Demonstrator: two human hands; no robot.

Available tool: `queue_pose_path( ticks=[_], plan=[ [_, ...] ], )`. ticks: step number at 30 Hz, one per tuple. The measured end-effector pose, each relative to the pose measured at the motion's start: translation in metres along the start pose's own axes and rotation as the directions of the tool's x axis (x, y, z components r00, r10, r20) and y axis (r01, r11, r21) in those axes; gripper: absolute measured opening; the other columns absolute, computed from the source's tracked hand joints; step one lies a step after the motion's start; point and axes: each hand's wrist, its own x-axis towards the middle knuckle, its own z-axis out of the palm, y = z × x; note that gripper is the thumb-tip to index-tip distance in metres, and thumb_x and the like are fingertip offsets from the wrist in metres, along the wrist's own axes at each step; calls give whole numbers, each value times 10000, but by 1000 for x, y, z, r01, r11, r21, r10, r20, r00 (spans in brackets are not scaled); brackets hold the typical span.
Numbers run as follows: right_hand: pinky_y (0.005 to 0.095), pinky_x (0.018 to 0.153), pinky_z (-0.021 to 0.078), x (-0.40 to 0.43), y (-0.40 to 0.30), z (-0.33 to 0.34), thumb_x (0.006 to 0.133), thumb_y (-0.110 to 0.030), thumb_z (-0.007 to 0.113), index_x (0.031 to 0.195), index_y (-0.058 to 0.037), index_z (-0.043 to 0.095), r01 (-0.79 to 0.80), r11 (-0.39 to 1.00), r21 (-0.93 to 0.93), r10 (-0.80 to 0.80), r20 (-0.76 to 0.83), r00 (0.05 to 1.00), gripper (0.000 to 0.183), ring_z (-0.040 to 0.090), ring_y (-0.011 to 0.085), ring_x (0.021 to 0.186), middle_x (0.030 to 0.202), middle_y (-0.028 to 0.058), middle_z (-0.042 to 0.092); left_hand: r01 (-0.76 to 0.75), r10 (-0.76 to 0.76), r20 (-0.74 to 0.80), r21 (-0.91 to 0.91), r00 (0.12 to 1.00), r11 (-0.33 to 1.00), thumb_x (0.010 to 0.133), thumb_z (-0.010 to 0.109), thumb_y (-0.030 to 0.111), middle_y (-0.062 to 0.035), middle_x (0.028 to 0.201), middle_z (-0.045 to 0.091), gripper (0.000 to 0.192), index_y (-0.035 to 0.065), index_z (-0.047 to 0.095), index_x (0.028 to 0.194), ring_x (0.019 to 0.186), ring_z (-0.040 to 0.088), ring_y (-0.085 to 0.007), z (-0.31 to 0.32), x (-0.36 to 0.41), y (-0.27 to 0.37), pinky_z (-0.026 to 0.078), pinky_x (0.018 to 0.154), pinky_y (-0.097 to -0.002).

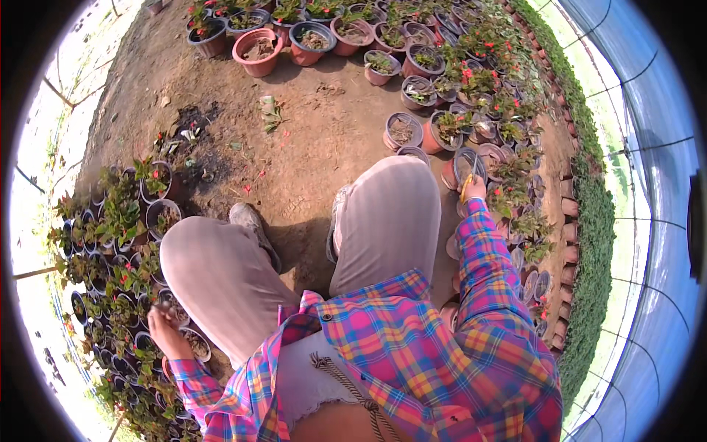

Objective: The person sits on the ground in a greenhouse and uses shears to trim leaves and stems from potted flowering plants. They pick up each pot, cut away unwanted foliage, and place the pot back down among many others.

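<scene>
My right hand (476,190) grips scissors (467,181) with yellow handles, their blades pointing away from me. They are over a plastic flower pot (469,160) in the cluster on the right. Over on the left, my left hand (164,330) is raised with bent fingers beside my knee. Near its fingertips is a small blurred brownish patch; whether the fingers hold anything is unclear. Just below that hand is a soil-filled pot (196,343), and leafy potted plants (124,276) crowd beyond it.
Between my shoes lies bare earth (309,143) with fallen petals and a cut leafy sprig (270,113). A dark damp patch (193,132) holds plant scraps. Rows of pots (315,41) with red flowers run across the far side. A green hedge (594,237) borders the right.
</scene>
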Motion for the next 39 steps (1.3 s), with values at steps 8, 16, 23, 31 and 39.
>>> queue_pose_path(
  ticks=[8, 16, 23, 31, 39],
  plan=[
    [321, 659, 469, -86, 20, 97, 767, -70, 689, 1006, -29, 538, -3, 979, -203, 0, -13, 1000, 286, 571, 187, 700, 792, 61, 591, -503, 477, 312, 5, 822, 864, 966, 432, 189, -47, 957, 626, 277, 28, 543, 1162, 817, 585, -96, 231, 17, 205, 441, 699, -204],
    [346, 606, 461, -73, 21, 144, 764, -76, 672, 1011, -59, 535, -470, 868, 159, 480, -30, 877, 283, 588, 221, 700, 840, 96, 608, -449, -84, 791, 427, 605, 785, 924, 524, 270, -3, 785, 628, 274, 46, 590, 1066, 659, 554, -51, 308, 24, 173, 393, 550, -181],
    [295, 392, 466, -92, -61, 146, 777, -26, 584, 1046, -54, 512, -503, 694, 515, 496, 164, 853, 280, 521, 137, 513, 802, 57, 556, -332, -190, 742, 494, 643, 804, 930, 513, 269, -4, 773, 634, 245, 72, 589, 1055, 633, 555, -48, 308, 34, 178, 388, 537, -182],
    [197, 386, 394, -84, -238, 101, 788, -24, 567, 1085, -14, 461, -146, 772, 618, -194, 449, 872, 315, 438, 48, 451, 677, -7, 478, -333, -178, 857, 368, 484, 868, 923, 504, 277, 7, 893, 619, 289, 58, 578, 1098, 765, 561, -69, 348, 16, 173, 432, 623, -209],
    [164, 478, 349, -214, -479, 108, 813, -68, 628, 1155, -27, 471, 97, 725, 682, -670, 664, 331, 378, 453, 0, 590, 753, -51, 525, -127, 40, 834, 36, 550, 991, 911, 507, 410, -81, 1142, 576, 543, 72, 396, 1322, 971, 588, -164, 331, -2, 195, 480, 813, -340]
  ],
)
